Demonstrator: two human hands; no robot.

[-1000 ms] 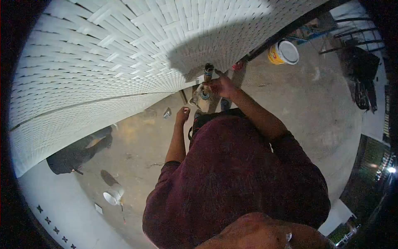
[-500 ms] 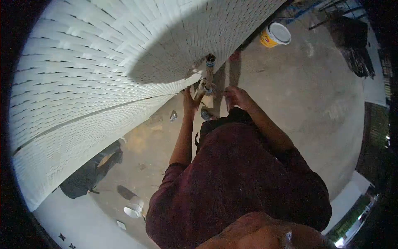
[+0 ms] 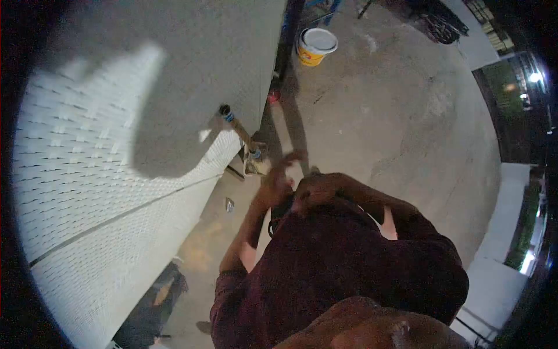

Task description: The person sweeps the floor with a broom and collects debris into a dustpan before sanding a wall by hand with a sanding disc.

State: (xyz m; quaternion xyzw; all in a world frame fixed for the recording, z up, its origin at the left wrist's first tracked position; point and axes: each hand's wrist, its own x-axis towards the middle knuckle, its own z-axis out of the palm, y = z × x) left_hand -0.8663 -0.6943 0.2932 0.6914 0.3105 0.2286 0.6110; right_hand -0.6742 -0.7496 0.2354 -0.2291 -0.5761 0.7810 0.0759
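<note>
My left hand (image 3: 278,183) is in front of my waist, fingers stretched out and somewhat blurred, with nothing visible in it. Close beside it, my right hand (image 3: 314,189) is held against the front of my body; motion blur hides what its fingers do. To the left stands a large white woven panel (image 3: 87,134), apart from both hands. Just beyond my left hand, a brownish pole (image 3: 241,131) with blue bands leans near the panel's edge. Its lower end is at a pale, dirty block-like object (image 3: 256,167) whose kind I cannot make out.
A yellow bucket with a white lid (image 3: 317,46) stands on the concrete floor (image 3: 389,116). A small pale scrap (image 3: 229,205) lies near the panel. Dark cloth or bags (image 3: 152,302) lie at the lower left, and a dark bundle (image 3: 444,26) at the upper right.
My left hand has come away from the panel's edge and the pole, back toward my body. My right hand has moved in to my waist. The view has turned rightward.
</note>
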